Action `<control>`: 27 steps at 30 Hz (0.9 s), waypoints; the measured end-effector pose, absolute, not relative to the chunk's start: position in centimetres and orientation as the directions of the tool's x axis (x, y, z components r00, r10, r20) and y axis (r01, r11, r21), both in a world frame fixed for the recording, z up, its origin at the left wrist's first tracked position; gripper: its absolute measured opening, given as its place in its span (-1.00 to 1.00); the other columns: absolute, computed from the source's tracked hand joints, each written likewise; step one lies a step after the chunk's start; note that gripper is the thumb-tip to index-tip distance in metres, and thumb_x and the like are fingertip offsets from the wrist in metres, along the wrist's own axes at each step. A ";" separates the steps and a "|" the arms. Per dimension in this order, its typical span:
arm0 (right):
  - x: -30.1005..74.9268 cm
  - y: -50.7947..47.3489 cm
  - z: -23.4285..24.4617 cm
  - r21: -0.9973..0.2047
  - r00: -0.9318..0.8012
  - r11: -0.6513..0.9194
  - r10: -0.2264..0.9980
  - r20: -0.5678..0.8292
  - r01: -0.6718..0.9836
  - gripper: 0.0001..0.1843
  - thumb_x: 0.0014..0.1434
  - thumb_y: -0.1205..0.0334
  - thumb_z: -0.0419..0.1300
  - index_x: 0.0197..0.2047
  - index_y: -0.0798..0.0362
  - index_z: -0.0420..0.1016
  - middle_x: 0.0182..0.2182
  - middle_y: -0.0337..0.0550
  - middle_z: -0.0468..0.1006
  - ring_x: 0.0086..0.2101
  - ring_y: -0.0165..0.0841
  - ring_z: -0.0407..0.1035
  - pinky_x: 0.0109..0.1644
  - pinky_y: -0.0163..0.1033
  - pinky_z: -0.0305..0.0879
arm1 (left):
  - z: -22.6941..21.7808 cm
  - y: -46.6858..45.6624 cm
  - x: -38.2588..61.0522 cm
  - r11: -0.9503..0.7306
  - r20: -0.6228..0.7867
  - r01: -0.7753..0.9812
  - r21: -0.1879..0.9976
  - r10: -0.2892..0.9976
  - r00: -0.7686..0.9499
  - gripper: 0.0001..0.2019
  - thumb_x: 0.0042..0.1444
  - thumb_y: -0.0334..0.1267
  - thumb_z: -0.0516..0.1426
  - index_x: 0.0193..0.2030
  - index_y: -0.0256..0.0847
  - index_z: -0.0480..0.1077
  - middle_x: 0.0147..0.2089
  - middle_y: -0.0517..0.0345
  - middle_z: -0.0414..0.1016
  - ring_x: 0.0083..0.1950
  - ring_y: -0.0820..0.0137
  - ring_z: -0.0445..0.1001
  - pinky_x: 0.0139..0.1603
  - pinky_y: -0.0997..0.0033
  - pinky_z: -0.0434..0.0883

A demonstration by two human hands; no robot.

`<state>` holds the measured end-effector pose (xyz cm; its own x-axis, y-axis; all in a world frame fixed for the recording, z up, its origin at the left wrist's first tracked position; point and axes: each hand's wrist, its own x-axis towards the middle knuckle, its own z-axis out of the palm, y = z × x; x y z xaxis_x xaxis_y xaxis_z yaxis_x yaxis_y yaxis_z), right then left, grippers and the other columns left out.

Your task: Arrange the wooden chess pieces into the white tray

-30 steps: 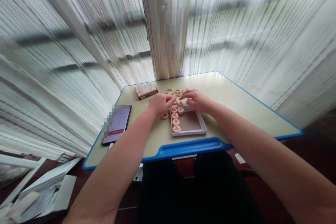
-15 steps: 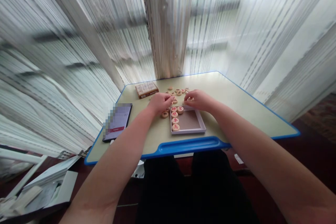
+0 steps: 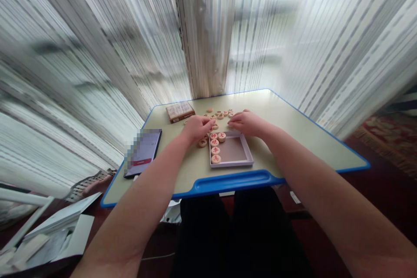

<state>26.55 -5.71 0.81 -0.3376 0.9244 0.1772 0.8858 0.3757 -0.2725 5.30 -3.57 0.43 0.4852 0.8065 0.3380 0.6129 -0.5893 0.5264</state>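
My left hand (image 3: 198, 128) is closed in a pinch, just beyond the box's left corner. A round wooden Chinese chess piece seems to sit at its fingertips, partly hidden. My right hand (image 3: 246, 122) reaches over the table beyond the box, palm down, its fingers stretched and low among the loose pieces. What lies beneath them is hidden. Between my forearms lies a shallow white box (image 3: 250, 156) with a brown bottom. Red-marked chess pieces (image 3: 215, 150) line its left side, and another stack (image 3: 222, 137) stands beside the far one. Loose pieces (image 3: 220, 115) are scattered past my hands.
A brown printed box (image 3: 180, 111) lies at the table's far left. At the left edge rests a tablet (image 3: 145, 152), its screen partly blurred out. The table (image 3: 293, 139) has a blue rim and a blue front groove (image 3: 233, 180). Striped curtains hang behind it.
My right hand's fingers have lowered and flattened over the pieces beyond the box. My left hand stays pinched in nearly the same place. The view has shifted slightly.
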 end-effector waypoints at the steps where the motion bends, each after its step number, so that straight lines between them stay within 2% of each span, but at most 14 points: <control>1: 26.7 -5.7 0.8 -0.273 -0.325 0.362 0.930 0.175 0.891 -0.73 0.16 0.26 0.07 -0.23 0.07 0.61 -0.15 -0.11 0.60 -0.10 -0.24 0.41 0.13 -0.11 0.12 | 0.5 -3.6 5.3 -0.591 0.338 0.613 0.524 0.805 0.487 -0.61 0.13 -0.07 0.01 -0.50 -0.30 0.49 -0.50 0.12 0.54 -0.45 0.41 0.44 -0.42 0.48 0.23; 5: 27.2 -5.3 0.5 -0.280 -0.287 0.330 0.940 0.183 0.901 -0.77 0.10 0.27 0.14 -0.21 0.00 0.61 -0.15 -0.18 0.60 -0.13 -0.26 0.42 0.12 -0.16 0.16 | 0.4 -3.5 5.2 -0.588 0.334 0.611 0.530 0.807 0.486 -0.60 0.13 -0.07 0.01 -0.50 -0.30 0.49 -0.50 0.12 0.54 -0.45 0.41 0.44 -0.42 0.48 0.23; 11: 27.5 -5.5 0.6 -0.286 -0.181 0.240 0.959 0.219 0.928 -0.74 0.07 0.25 0.17 -0.16 0.04 0.58 -0.24 -0.14 0.61 -0.13 -0.20 0.35 -0.06 -0.20 0.26 | 0.3 -3.4 5.2 -0.582 0.336 0.608 0.540 0.812 0.478 -0.58 0.14 -0.04 -0.01 -0.50 -0.30 0.49 -0.49 0.12 0.55 -0.43 0.40 0.45 -0.41 0.48 0.24; 14: 27.4 -6.3 1.5 -0.378 -0.172 0.257 0.954 0.245 0.889 -0.72 0.03 0.25 0.18 -0.15 0.04 0.54 -0.24 -0.17 0.59 -0.25 -0.30 0.38 -0.15 -0.25 0.26 | 0.5 -3.6 5.3 -0.590 0.341 0.608 0.531 0.806 0.484 -0.58 0.15 -0.05 -0.01 -0.51 -0.30 0.49 -0.49 0.10 0.55 -0.42 0.40 0.46 -0.39 0.47 0.25; 16: 27.4 -7.1 2.4 -0.458 -0.134 0.198 0.977 0.168 0.866 -0.75 -0.01 0.24 0.20 -0.21 0.06 0.53 -0.27 -0.17 0.57 -0.37 -0.36 0.36 -0.27 -0.29 0.25 | 0.5 -3.7 5.3 -0.591 0.346 0.612 0.526 0.806 0.481 -0.57 0.15 -0.06 -0.02 -0.51 -0.30 0.49 -0.49 0.09 0.55 -0.43 0.40 0.46 -0.39 0.47 0.25; 19: 27.2 -8.3 3.6 -0.492 -0.212 0.221 0.974 0.076 0.842 -0.76 -0.08 0.22 0.23 -0.27 0.07 0.52 -0.34 -0.18 0.54 -0.41 -0.39 0.32 -0.35 -0.31 0.21 | 0.5 -3.6 5.4 -0.600 0.354 0.612 0.515 0.799 0.486 -0.58 0.16 -0.08 -0.03 -0.51 -0.31 0.49 -0.49 0.09 0.54 -0.44 0.42 0.44 -0.39 0.48 0.24; 23: 26.7 -9.6 4.4 -0.541 -0.433 0.358 0.901 -0.013 0.761 -0.75 -0.10 0.17 0.24 -0.29 0.05 0.51 -0.38 -0.22 0.51 -0.40 -0.40 0.29 -0.36 -0.33 0.19 | 0.4 -3.6 5.5 -0.625 0.355 0.626 0.466 0.781 0.514 -0.58 0.16 -0.10 -0.04 -0.51 -0.30 0.48 -0.51 0.12 0.50 -0.46 0.44 0.38 -0.41 0.48 0.21; 27: 26.1 -10.0 4.0 -0.476 -0.523 0.397 0.836 -0.165 0.785 -0.81 -0.12 0.15 0.27 -0.39 0.04 0.53 -0.49 -0.25 0.48 -0.44 -0.41 0.29 -0.40 -0.33 0.14 | 0.4 -3.9 5.7 -0.640 0.346 0.650 0.409 0.768 0.538 -0.57 0.16 -0.08 -0.05 -0.55 -0.28 0.46 -0.60 0.18 0.41 -0.53 0.48 0.27 -0.47 0.46 0.12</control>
<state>26.11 -10.04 3.97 -0.5230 0.8363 -0.1648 0.7847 0.3969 -0.4761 5.65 -3.86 0.39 0.5383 0.7683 0.3464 0.6504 -0.6401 0.4090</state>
